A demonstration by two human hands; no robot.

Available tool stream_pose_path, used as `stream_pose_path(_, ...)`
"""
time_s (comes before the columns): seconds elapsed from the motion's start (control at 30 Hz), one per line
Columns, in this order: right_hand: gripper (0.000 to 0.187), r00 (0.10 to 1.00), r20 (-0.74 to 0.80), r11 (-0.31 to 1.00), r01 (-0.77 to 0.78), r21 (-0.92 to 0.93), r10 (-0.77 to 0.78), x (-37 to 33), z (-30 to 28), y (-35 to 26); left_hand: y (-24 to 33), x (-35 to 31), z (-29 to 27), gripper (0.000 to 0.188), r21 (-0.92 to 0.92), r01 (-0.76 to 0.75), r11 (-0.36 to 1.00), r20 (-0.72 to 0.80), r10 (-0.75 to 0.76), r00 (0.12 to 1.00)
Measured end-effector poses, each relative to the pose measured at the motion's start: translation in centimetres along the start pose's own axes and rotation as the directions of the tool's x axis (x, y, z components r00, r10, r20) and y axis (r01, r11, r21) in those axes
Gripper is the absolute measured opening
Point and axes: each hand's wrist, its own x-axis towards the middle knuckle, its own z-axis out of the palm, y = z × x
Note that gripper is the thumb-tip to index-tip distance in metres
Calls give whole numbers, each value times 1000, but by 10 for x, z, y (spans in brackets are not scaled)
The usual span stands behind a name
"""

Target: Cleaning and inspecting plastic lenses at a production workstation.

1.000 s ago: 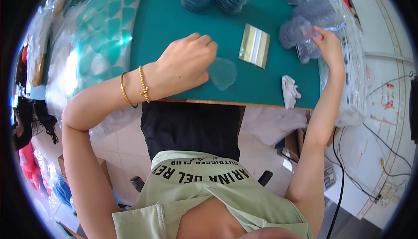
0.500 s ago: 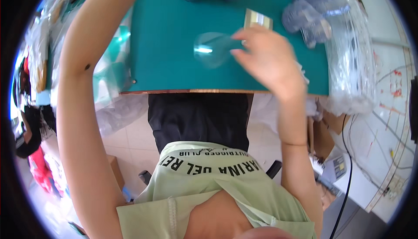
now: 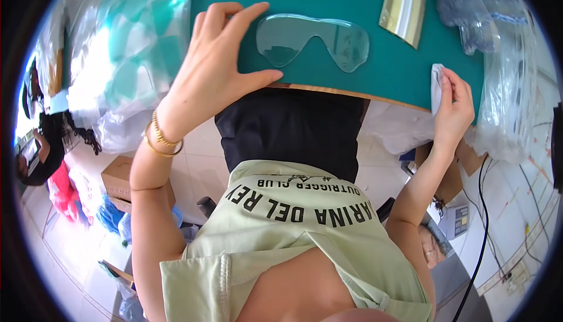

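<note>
Green tabletop [image 3: 393,73]; lens [image 3: 314,27] by front edge clear. Cloth [image 3: 436,90] near front-right corner white. Packet [image 3: 402,11] yellowish, pale central stripe.

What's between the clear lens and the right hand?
In the head view, from the clear lens there's green tabletop, then the white cloth pinched in the right hand.

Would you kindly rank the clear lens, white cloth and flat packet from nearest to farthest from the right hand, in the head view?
1. White cloth, in the right hand.
2. Flat packet, ahead and slightly left.
3. Clear lens, farther left, near the left hand.
</note>
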Motion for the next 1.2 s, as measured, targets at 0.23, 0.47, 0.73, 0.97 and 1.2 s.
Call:
stream_pose_path(0.23, 16, 857, 38, 781, 450, 433, -514, -8, 72, -153, -4, -11, 13, 66, 25, 92, 995, 0, -92, 996)
stream_pose_path(0.47, 13, 716, 30, 698, 670, 252, -698, 16, 105, -153, -10, -14, 18, 63, 20, 30, 999, -95, -28, 995)
stream_pose_path(0.73, 21, 710, 61, 689, 653, 315, -702, -10, 120, -181, -10, -6, 19, 60, 9, 14, 1000, -66, -14, 998)
stream_pose_path(0.97, 20, 890, 7, 889, 454, 57, -455, -1, 85, -118, -7, -8, 14, 58, 54, 39, 998, -82, -35, 996)
stream_pose_path(1.2, 12, 989, -8, 989, 146, 30, -146, -41, 40, -37, -4, -21, 17, 62, 77, 4, 997, -124, 6, 992)
